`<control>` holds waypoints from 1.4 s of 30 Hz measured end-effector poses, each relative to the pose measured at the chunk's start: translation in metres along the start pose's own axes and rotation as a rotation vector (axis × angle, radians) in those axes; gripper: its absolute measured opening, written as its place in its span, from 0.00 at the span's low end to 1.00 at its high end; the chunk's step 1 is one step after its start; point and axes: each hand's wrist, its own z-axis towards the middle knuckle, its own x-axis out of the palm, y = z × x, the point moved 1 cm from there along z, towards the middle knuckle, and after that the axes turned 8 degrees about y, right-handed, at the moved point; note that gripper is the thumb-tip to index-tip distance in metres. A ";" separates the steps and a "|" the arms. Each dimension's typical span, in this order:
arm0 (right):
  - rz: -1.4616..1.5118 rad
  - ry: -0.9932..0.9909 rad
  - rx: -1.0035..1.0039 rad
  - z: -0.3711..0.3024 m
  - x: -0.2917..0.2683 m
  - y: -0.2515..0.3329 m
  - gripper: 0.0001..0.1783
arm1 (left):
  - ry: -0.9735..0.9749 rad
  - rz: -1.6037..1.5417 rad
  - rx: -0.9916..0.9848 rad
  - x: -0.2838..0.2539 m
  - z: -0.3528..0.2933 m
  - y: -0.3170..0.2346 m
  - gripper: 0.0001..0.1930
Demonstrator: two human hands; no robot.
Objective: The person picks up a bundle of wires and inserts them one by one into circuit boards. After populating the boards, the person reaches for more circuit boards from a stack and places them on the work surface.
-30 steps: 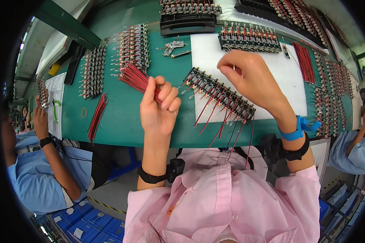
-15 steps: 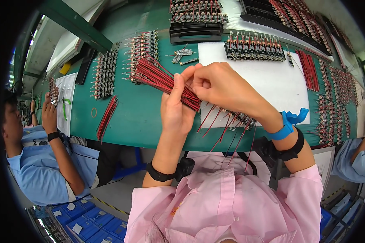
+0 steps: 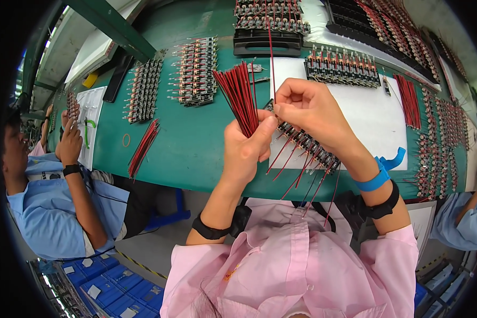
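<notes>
sheet (image 3: 376,132) on table (image 3: 191,140) | boards (image 3: 342,69) at sheet's far edge | case (image 3: 252,38) behind and left of boards | bundle (image 3: 239,98) in left hand (image 3: 243,152) | band (image 3: 123,141) left of loose wires (image 3: 143,148), both left of bundle

Head view: I look through the left of two fisheye cameras worn on the head.
Facing: downward and outward, from the pink cloth shirt (image 3: 270,265) at my lower edge to the flat green tabletop (image 3: 191,153).
Nearness: fairly close above the bare left hand (image 3: 244,151) and bare right hand (image 3: 314,112).
Rim: black, curved, bending straight edges.
</notes>
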 end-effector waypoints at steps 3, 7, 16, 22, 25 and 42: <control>0.042 0.018 0.015 -0.002 0.001 0.002 0.03 | 0.043 -0.019 -0.021 -0.007 0.001 -0.001 0.07; 0.061 0.114 0.153 -0.008 0.005 0.006 0.06 | 0.195 -0.311 -0.296 -0.014 -0.007 -0.006 0.09; -0.070 -0.048 0.054 -0.011 0.012 0.010 0.05 | 0.059 0.244 0.168 -0.010 -0.009 -0.004 0.06; -0.139 -0.026 0.109 -0.015 0.014 0.010 0.05 | 0.007 0.388 0.221 -0.011 -0.014 -0.007 0.07; -0.168 -0.017 0.133 -0.017 0.011 0.009 0.06 | 0.016 0.380 0.230 -0.009 -0.012 -0.002 0.07; -0.562 -0.137 0.150 -0.011 -0.041 -0.042 0.07 | -0.157 0.432 0.286 -0.047 -0.029 0.031 0.11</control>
